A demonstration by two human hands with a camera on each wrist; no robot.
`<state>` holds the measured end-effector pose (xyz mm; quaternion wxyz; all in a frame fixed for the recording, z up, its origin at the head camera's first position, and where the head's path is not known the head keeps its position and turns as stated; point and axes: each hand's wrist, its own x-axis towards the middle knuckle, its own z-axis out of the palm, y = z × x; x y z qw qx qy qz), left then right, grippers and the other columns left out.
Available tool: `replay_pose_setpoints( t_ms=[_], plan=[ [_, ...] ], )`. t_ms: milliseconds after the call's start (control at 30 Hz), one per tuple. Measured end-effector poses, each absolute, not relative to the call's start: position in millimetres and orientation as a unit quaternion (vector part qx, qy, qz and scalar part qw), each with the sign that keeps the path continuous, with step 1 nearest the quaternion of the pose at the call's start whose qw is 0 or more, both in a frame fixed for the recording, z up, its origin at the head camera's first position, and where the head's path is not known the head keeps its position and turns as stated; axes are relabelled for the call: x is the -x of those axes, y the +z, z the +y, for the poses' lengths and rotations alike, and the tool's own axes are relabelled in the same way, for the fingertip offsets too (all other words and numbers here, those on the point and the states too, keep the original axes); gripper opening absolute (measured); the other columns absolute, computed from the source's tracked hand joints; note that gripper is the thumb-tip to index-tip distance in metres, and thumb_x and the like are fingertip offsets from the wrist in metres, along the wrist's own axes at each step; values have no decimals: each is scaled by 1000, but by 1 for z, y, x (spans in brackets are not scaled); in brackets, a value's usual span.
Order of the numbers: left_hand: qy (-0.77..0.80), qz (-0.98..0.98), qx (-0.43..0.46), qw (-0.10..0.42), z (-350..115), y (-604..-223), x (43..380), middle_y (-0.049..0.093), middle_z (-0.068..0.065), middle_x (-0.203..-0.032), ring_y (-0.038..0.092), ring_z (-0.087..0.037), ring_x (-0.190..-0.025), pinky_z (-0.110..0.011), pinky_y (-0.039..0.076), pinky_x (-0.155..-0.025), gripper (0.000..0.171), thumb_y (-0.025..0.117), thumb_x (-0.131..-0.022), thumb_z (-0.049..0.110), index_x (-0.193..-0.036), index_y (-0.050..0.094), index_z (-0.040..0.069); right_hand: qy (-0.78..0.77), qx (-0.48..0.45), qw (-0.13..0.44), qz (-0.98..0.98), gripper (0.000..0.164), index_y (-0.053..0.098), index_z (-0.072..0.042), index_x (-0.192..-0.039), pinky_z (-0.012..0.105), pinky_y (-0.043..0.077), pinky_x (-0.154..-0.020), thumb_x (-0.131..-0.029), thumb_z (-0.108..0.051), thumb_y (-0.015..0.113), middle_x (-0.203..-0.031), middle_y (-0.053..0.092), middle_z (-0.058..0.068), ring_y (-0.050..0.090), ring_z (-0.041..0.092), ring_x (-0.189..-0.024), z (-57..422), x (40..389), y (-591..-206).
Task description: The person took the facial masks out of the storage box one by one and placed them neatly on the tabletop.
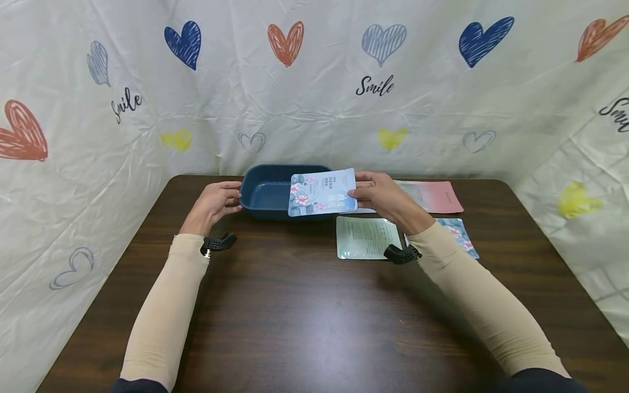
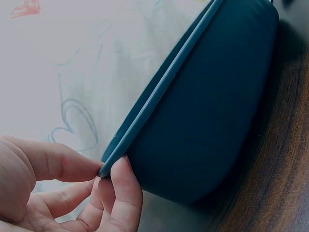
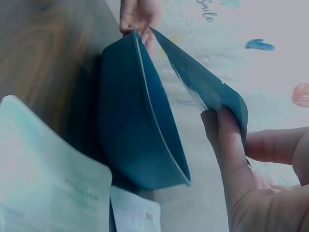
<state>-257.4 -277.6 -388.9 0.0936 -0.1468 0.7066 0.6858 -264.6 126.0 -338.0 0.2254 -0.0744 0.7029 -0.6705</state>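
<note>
My left hand (image 1: 216, 201) is at the left end of a dark blue plastic basin (image 1: 265, 203), thumb and fingertips gripping its rim, as the left wrist view shows close up. My right hand (image 1: 380, 194) pinches a flat light-blue sheet mask packet (image 1: 321, 192) by its right edge, thumb on the printed face. Pink flowers decorate the packet, which hangs over the right part of the basin and hides that part in the head view. Seen from the right wrist, the packet (image 3: 207, 84) is above the basin's rim, apart from it.
Right of the basin lie a pale green packet (image 1: 367, 240), a pink-and-white packet (image 1: 439, 197) and another blue floral packet (image 1: 459, 236), partly under the right forearm. All are on a dark wooden table (image 1: 295, 305). A white heart-print cloth (image 1: 314, 98) hangs behind.
</note>
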Motion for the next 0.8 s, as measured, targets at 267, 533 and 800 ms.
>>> replay_pose_setpoints(
  t_ms=[267, 533, 800],
  plan=[
    [685, 708, 146, 93, -279, -389, 257, 57, -9, -118, 60, -16, -89, -26, 57, -74, 49, 55, -101, 2, -150, 47, 4, -665, 80, 244, 701, 64, 28, 0, -157, 27, 58, -82, -100, 2, 58, -129, 62, 14, 70, 14, -98, 158, 245, -339],
    [684, 707, 148, 99, -278, -388, 256, 53, -14, -130, 58, -19, -96, -26, 57, -75, 50, 54, -102, 3, -151, 46, 5, -645, 70, 253, 717, 79, 8, -1, -162, 22, 54, -85, -102, -6, 60, -156, 34, 24, 64, 4, -104, 188, 224, -342],
    [685, 708, 141, 97, -278, -389, 257, 54, -12, -123, 59, -16, -91, -27, 57, -76, 50, 53, -102, 2, -151, 45, 3, -681, 68, 258, 682, 75, 18, 4, -157, 26, 58, -81, -98, -1, 64, -114, 72, -1, 70, 13, -97, 212, 207, -345]
  ],
)
